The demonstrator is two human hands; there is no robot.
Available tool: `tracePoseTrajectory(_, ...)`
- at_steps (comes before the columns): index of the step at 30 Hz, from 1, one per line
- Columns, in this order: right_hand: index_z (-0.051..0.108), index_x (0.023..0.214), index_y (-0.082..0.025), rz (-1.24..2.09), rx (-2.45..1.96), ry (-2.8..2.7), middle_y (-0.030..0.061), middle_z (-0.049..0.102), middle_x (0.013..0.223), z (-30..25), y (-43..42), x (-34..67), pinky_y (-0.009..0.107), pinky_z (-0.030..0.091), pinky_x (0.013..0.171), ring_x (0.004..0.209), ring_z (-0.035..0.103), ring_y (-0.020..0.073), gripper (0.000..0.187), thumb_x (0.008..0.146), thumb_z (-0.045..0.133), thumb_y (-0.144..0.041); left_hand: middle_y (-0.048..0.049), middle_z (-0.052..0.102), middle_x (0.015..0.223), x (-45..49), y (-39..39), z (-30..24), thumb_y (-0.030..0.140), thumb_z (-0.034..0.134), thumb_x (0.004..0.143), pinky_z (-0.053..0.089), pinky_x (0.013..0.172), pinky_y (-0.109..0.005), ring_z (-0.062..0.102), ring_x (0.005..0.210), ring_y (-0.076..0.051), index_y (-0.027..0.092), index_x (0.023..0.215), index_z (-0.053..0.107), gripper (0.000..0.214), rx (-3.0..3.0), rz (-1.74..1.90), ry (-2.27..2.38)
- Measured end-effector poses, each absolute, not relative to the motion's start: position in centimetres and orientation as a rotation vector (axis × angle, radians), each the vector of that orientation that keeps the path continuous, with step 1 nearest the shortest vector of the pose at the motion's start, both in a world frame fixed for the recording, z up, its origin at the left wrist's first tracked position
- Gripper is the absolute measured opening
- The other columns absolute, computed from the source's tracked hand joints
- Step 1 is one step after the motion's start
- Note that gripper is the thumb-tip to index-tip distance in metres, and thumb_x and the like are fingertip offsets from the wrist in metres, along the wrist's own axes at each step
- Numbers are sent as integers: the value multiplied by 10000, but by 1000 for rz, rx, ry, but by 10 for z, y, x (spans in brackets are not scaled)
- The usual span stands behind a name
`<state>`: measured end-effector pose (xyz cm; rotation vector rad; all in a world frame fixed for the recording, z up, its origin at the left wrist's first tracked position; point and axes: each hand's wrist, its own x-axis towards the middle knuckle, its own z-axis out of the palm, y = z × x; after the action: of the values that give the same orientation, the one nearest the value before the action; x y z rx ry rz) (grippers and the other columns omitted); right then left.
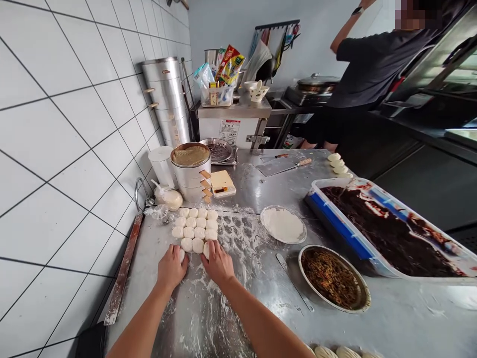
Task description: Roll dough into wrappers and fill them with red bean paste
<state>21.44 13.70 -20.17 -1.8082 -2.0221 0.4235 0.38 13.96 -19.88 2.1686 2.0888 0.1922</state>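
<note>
Both hands rest palm-down on the floured steel table (261,189), each cupped over a dough ball at the near edge of a cluster of dough pieces (196,226). The left hand (171,268) covers a ball whose white edge shows at its fingertips, fingers loosely curved rather than clenched; the right hand (218,263) does the same with a ball peeking out at its thumb side. The rest of the cluster lies just past the fingers, toward twelve o'clock, in tidy touching rows. At about two o'clock from the hands sits a shallow dish of flour (283,224), and at three to four o'clock a metal bowl of chopped filling (333,278), with a scraper (294,282) between bowl and hands. A plastic tub of dark paste (387,228) lies further right. Rounding seems to be the step here — it probably goes best with light, even pressure, palms circling, the balls kept on floured metal so they do not stick, and clear of their neighbours.
</note>
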Motion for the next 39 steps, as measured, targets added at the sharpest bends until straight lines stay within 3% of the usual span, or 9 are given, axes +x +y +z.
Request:
tracePoseTrajectory(3, 501, 1373, -198, 389, -1852, -2049, 152, 659, 1189, -206, 129, 223, 342, 492, 664, 924, 662, 268, 402, 983, 495, -298, -107, 649, 1017, -15, 124, -200, 435, 358, 1039, 447, 672, -329, 681, 828, -237, 166, 1188, 598, 390, 2153, 94, 2225)
tracePoseTrajectory(7, 571, 1299, -185, 350, -1894, -2084, 223, 624, 1331, -206, 90, 238, 353, 498, 633, 925, 692, 288, 379, 925, 516, -193, -131, 636, 1221, -27, 87, -205, 416, 345, 1052, 463, 648, -309, 702, 826, -201, 208, 1290, 579, 393, 2308, 39, 2114)
tracePoseTrajectory(14, 622, 1004, -209, 315, -1880, -2124, 85, 695, 951, -208, 44, 257, 373, 542, 709, 890, 696, 268, 173, 987, 464, -277, -91, 698, 1025, -14, 50, -218, 445, 387, 1053, 564, 721, -375, 714, 838, -248, 218, 1167, 652, 368, 2557, 54, 1862)
tracePoseTrajectory(17, 622, 1039, -186, 299, -1913, -2102, 134, 708, 1033, -209, 18, 263, 371, 541, 665, 859, 708, 268, 195, 991, 452, -267, -132, 681, 1249, -14, 30, -220, 415, 450, 1038, 599, 795, -367, 706, 1075, -274, 216, 1217, 640, 329, 2643, 113, 1767)
tracePoseTrajectory(20, 590, 1222, -194, 305, -1849, -2152, 162, 703, 1212, -210, -9, 265, 351, 547, 658, 902, 723, 258, 288, 947, 519, -242, -91, 711, 1236, -16, 8, -228, 330, 480, 1034, 605, 763, -293, 726, 1024, -207, 261, 1202, 665, 259, 2724, 159, 1639)
tracePoseTrajectory(28, 645, 965, -260, 160, -1779, -2176, 60, 759, 915, -216, -68, 282, 383, 567, 709, 789, 720, 252, 149, 825, 624, -211, -95, 776, 1100, -17, -37, -242, 219, 542, 973, 627, 724, -309, 751, 910, -213, 255, 1108, 751, 252, 2799, 235, 1641)
tracePoseTrajectory(31, 654, 1232, -236, -88, -1863, -2068, 158, 773, 1194, -217, -80, 278, 487, 578, 812, 1010, 734, 364, 439, 812, 674, -361, -117, 717, 1335, -9, -45, -237, 383, 606, 949, 645, 782, -405, 740, 1060, -297, 311, 1334, 685, 400, 2705, 291, 1810)
tracePoseTrajectory(34, 417, 1558, -201, -148, -1860, -2125, 186, 541, 1583, -217, -75, 264, 580, 473, 1095, 1420, 530, 418, 772, 859, 644, -435, -91, 517, 1600, 6, -45, -235, 495, 588, 940, 557, 1065, -583, 554, 1403, -387, 359, 1579, 417, 675, 2548, 415, 1947)
tracePoseTrajectory(39, 273, 1628, -202, -39, -1781, -2229, 163, 384, 1687, -229, -63, 248, 588, 386, 1192, 1541, 390, 390, 803, 926, 588, -430, -93, 321, 1720, 24, -44, -243, 497, 563, 959, 411, 1194, -656, 373, 1545, -396, 328, 1656, 191, 808, 2509, 460, 1903)
